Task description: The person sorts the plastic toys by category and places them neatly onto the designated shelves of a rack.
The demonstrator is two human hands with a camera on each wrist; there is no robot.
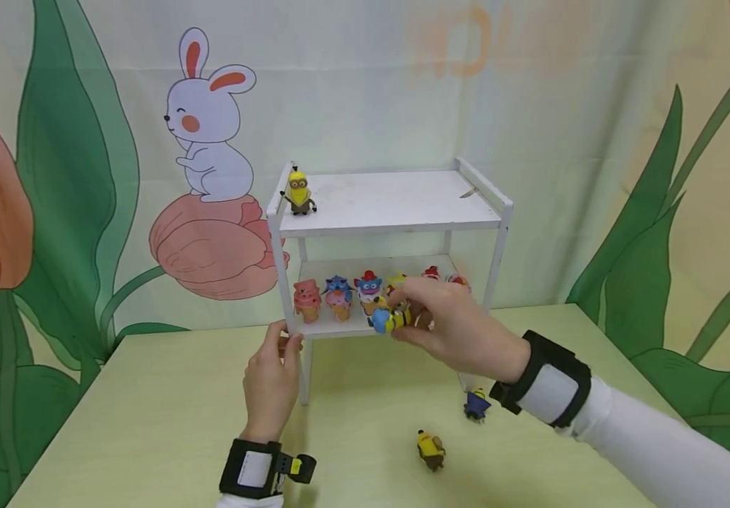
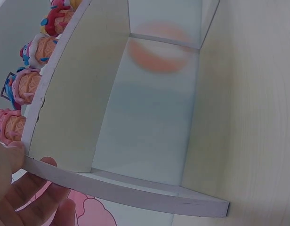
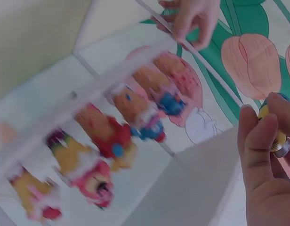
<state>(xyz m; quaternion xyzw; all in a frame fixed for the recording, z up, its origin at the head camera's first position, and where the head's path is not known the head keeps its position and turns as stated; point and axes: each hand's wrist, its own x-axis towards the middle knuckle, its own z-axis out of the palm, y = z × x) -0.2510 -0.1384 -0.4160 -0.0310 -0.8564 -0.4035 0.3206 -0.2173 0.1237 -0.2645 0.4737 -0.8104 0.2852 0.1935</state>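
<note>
My right hand (image 1: 460, 328) pinches a small yellow-and-blue minion figure (image 1: 383, 321) between thumb and fingers, in front of the lower shelf board in the head view. The right wrist view shows the figure (image 3: 279, 143) partly hidden by the fingers. With thumb and fingers, my left hand (image 1: 272, 384) grips the left front post of a white two-tier shelf (image 1: 390, 201), at the lower board's corner. On that board stands a row of several ice-cream-cone figures (image 1: 306, 300), some hidden behind my right hand. A yellow-and-brown minion figure (image 1: 298, 192) stands upright at the top board's left end.
On the pale yellow table (image 1: 168, 416), a yellow-and-brown figure (image 1: 431, 450) lies in front of the shelf. A dark blue figure (image 1: 476, 405) is near the shelf's right front leg, below my right wrist. Behind hangs a printed backdrop (image 1: 352, 92) with a rabbit and tulips.
</note>
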